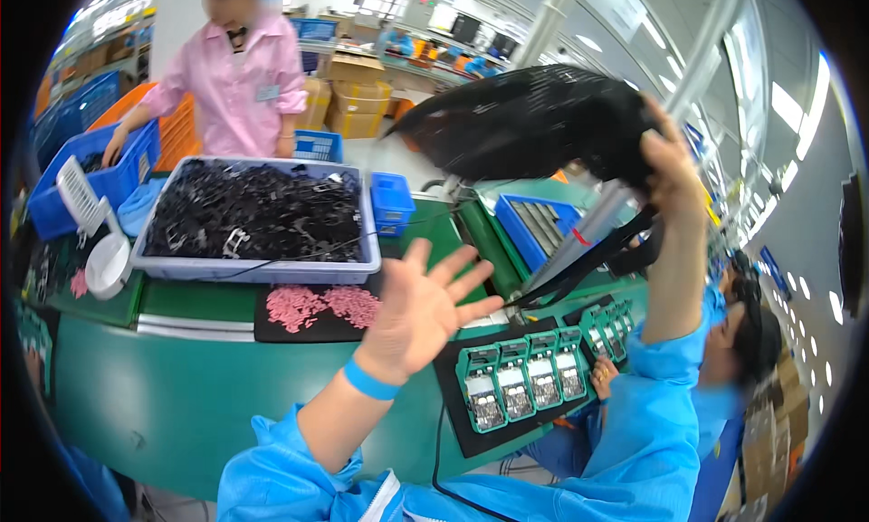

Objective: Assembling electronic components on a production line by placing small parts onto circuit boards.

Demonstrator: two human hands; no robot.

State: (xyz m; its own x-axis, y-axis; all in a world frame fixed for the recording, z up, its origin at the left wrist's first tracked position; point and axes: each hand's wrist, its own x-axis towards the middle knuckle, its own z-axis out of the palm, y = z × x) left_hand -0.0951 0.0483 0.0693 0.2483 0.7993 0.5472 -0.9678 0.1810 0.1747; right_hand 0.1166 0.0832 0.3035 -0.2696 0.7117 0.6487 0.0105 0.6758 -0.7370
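My right hand is raised at the upper right, its fingers closed on a black bag. The bag looks thin and slightly shiny, stretches out to the left in the air, and is blurred along its edge. My left hand is held up over the table with its fingers spread and nothing in it. A blue band circles that wrist. Beyond the left hand stands a pale tub heaped with black parts. Small pink pieces lie on a dark mat beside the hand.
Green trays with circuit boards sit on a black mat at right; a co-worker's hand touches another row. A person in pink reaches into a blue bin. A metal post, blue box and white bowl stand about.
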